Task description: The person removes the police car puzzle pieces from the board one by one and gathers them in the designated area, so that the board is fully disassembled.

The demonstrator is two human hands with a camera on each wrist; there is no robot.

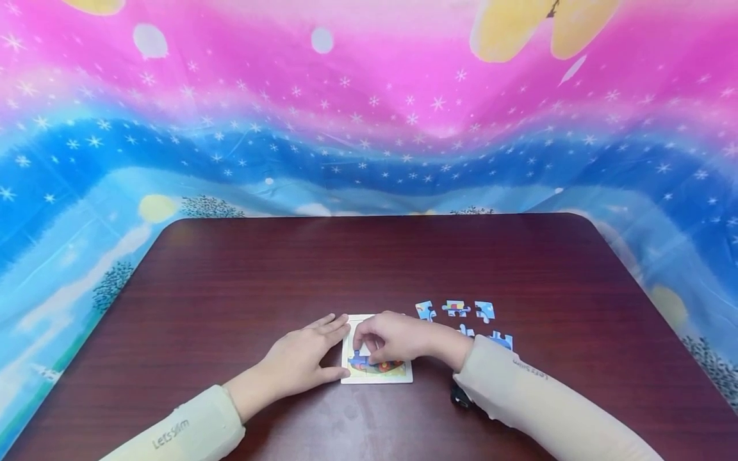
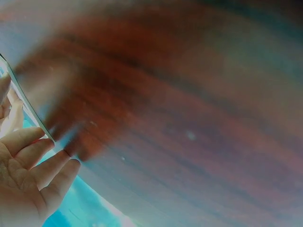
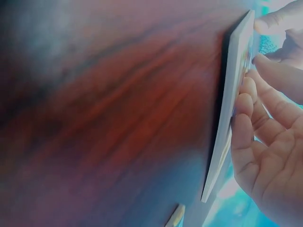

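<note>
1. Fingers of the right hand bend over a blue puzzle piece at the tray's nine-o'clock side, touching it; whether they pinch, I cannot tell.
2. Left hand lies spread along the nine-o'clock edge of the pale, flat-rimmed puzzle tray.
3. Loose pieces, knobbed and notched, lie at two to three o'clock.
4. Tabletop, reddish-brown and streaked, runs broadly toward eleven o'clock.
5. Creased printed cloth hangs at twelve.
</note>
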